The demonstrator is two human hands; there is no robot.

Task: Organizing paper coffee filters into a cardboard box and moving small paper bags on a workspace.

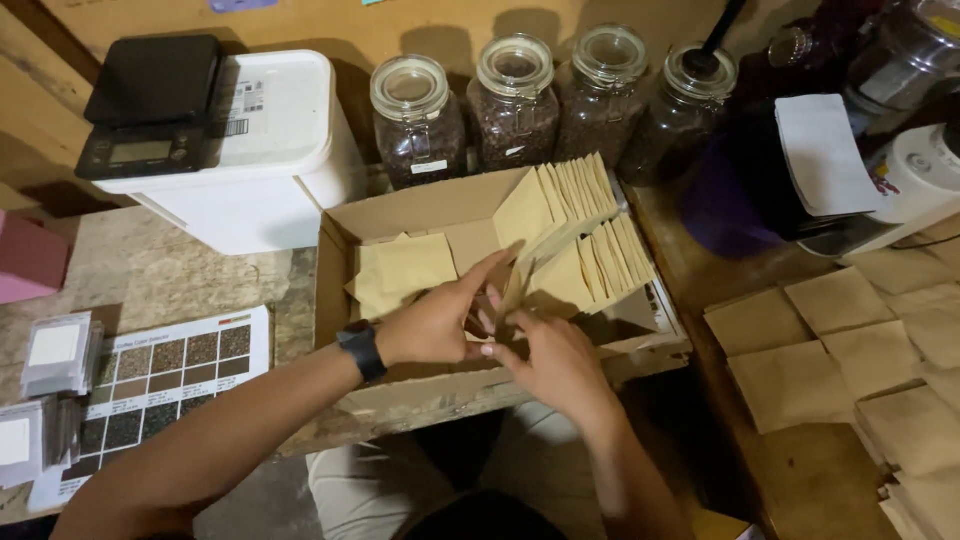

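Over an open cardboard box point(340, 260) on a worn wooden bench, both hands meet around a small kraft paper pouch point(512, 290). At its left, the left hand point(435, 320) (a black watch point(361, 350) on its wrist) has its fingers stretched long and its thumb pressed toward the pouch's lower edge. From the near side the right hand point(555, 360) comes up with its fingers curled in at the same spot, pinching the paper; how firmly either hand grips cannot be told, since the fingers overlap. This pouch stands at the near end of a fanned row of pouches point(585, 230) leaning upright in the box's right half, and a few loose pouches point(405, 268) lie flat in the left half. Behind the box stand four glass jars point(515, 105) of dark beans, with a white tub point(270, 150) bearing a black scale point(150, 105) to their left. Flat pouches point(830, 350) cover the surface at right
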